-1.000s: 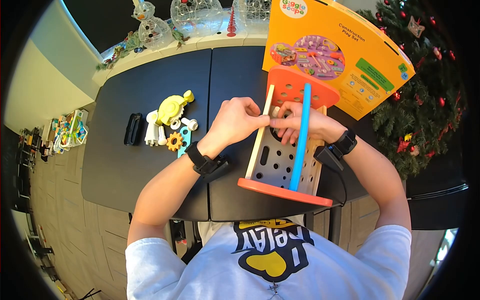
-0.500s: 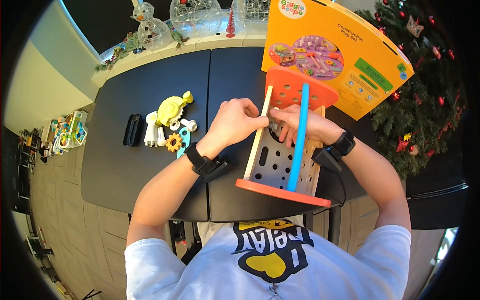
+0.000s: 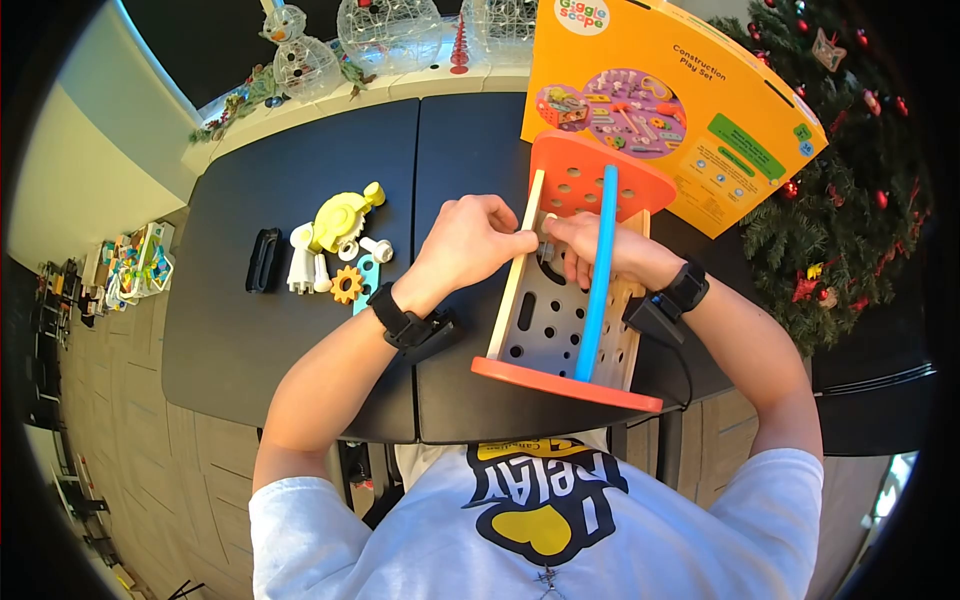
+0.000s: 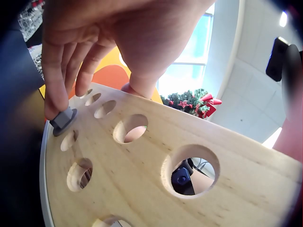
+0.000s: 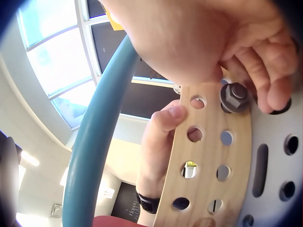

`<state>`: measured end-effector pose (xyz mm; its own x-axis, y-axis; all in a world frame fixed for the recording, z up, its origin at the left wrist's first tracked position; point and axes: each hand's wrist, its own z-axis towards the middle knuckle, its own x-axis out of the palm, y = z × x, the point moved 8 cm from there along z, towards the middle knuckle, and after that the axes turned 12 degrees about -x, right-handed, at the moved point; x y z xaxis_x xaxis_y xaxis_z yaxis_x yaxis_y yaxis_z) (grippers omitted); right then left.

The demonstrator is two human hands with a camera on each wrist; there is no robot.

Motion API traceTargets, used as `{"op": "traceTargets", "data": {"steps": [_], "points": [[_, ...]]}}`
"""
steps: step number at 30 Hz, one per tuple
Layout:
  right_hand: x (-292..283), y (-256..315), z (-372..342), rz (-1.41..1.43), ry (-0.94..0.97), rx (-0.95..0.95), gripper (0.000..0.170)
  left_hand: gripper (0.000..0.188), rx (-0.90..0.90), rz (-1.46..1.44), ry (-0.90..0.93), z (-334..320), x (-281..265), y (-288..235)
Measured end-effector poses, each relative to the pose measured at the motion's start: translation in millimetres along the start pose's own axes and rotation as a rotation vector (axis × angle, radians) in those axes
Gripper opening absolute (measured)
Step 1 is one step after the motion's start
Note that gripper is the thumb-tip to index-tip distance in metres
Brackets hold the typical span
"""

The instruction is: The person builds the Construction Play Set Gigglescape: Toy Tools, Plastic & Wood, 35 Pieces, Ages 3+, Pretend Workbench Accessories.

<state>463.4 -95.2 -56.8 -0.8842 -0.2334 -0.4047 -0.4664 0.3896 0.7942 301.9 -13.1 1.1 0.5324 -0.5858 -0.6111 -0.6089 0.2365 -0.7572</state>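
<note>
A toy box with a wooden side panel (image 4: 151,165), red ends and a blue bar (image 3: 600,270) stands on the table. My left hand (image 3: 468,245) grips the panel's upper edge, thumb over the top; outside, its fingertips touch a grey piece (image 4: 64,121) at a hole. On the panel's inner face sits a grey hex fastener (image 5: 235,98). My right hand (image 3: 610,247) reaches inside the box under the blue bar, its loosely bent fingers (image 5: 279,92) beside the fastener. The right thumb's contact with it is hidden.
Left on the table lie a yellow-green toy piece (image 3: 340,220), an orange gear (image 3: 347,285), a turquoise strip (image 3: 367,280), white pieces and a black tray (image 3: 264,260). An orange carton (image 3: 690,110) stands behind the box, near a decorated tree (image 3: 850,200).
My right fingers have uncurled somewhat and shifted inside the box, showing more of the grey fastener. The box has moved slightly left in the head view. My left hand keeps its hold.
</note>
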Motion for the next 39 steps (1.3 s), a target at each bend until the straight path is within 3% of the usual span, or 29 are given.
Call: {"op": "traceTargets", "data": {"steps": [2,5,11,16,20,23,29,32,36,39], "points": [[-2.2,16.6,-11.8,0.125,-0.129,-0.066,0.049,0.042,0.002,-0.001,-0.003,0.3,-0.7,0.8],[-4.6,31.3,-12.5,-0.102,-0.178,-0.413,0.044,0.042,0.004,-0.005,-0.007,-0.3,-0.7,1.0],[-5.6,30.8,-10.9,-0.064,-0.145,-0.501,0.032,0.042,-0.002,-0.002,-0.003,-1.6,-1.1,-1.8],[-0.6,23.4,-7.8,-0.095,-0.069,-0.246,0.039,0.042,0.000,-0.012,-0.004,-1.4,-0.2,-1.3],[5.3,19.9,-8.4,-0.096,-0.007,-0.068,0.054,0.042,-0.006,-0.003,-0.001,-2.2,-0.7,-2.6],[-1.4,19.3,-8.8,0.072,-0.135,-0.066,0.045,0.042,-0.010,0.001,-0.002,-2.0,-1.3,-2.5],[-8.0,28.1,-7.1,-0.128,-0.232,-0.496,0.048,0.043,-0.001,0.001,-0.008,-1.5,-0.9,-2.0],[-9.0,25.3,-7.0,-0.102,-0.244,-0.547,0.044,0.043,0.001,0.003,-0.010,-1.2,-0.6,-2.3],[-1.1,26.3,-9.6,-0.057,-0.094,-0.346,0.028,0.042,-0.004,-0.003,-0.003,-1.1,-0.6,-1.7],[4.9,22.7,-9.2,-0.074,-0.037,-0.240,0.034,0.042,-0.007,-0.004,-0.004,-1.4,-0.3,-1.5]]}}
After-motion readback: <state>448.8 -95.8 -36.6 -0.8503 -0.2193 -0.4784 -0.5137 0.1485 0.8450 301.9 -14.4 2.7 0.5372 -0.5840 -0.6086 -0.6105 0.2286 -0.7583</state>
